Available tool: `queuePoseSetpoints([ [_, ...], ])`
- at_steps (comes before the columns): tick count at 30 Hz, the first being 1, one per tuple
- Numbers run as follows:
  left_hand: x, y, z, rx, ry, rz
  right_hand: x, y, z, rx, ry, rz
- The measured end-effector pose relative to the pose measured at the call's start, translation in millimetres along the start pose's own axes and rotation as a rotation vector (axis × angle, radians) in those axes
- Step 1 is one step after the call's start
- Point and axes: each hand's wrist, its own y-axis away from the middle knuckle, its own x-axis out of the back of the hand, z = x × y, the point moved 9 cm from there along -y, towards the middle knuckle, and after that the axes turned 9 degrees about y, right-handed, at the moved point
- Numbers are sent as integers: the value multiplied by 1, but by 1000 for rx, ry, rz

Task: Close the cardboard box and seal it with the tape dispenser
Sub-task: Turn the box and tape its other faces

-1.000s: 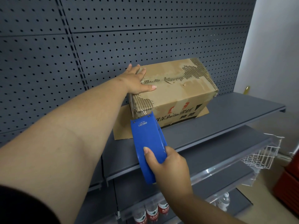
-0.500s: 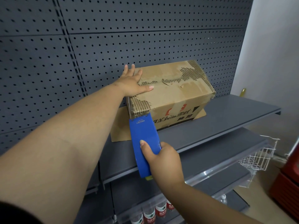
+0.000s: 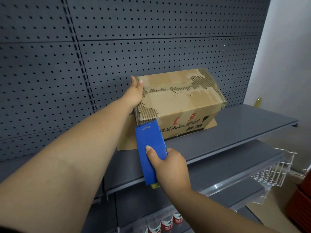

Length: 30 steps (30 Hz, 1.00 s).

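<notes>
A worn brown cardboard box (image 3: 181,100) lies on the grey shelf (image 3: 244,128) with its top flaps closed and torn strips along the seam. My left hand (image 3: 135,93) presses against the box's left end near the top back corner, fingers straight. My right hand (image 3: 168,167) grips a blue tape dispenser (image 3: 150,148). The dispenser's front edge touches the box's lower left front corner.
A flat cardboard sheet (image 3: 125,140) lies under the box. A dark pegboard wall (image 3: 117,47) backs the shelf. A white wire basket (image 3: 272,174) hangs at the right of the lower shelf. Bottles (image 3: 165,224) stand on the bottom shelf. A red crate (image 3: 301,199) is far right.
My left hand slid off the box top to its left end. The dispenser stays at the lower left front corner in my right hand.
</notes>
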Motion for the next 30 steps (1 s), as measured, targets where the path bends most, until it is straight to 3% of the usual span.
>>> queuePoseSetpoints([
  [2,3,-1,-3,19,145,54,1,-1,-1,2,-2,1],
  [7,-3,-3,-52,335,395,131,-1,-4,1,0,11,-12],
  [11,5,6,-44,335,419,264,5,-7,-3,11,33,-7],
  [14,23,22,-24,229,391,381,12,-11,-10,23,41,-4],
  [21,-14,53,-2,140,289,52,15,-11,-14,44,51,-11],
  [30,-21,54,-6,130,-32,42,18,-15,-13,52,82,-25],
])
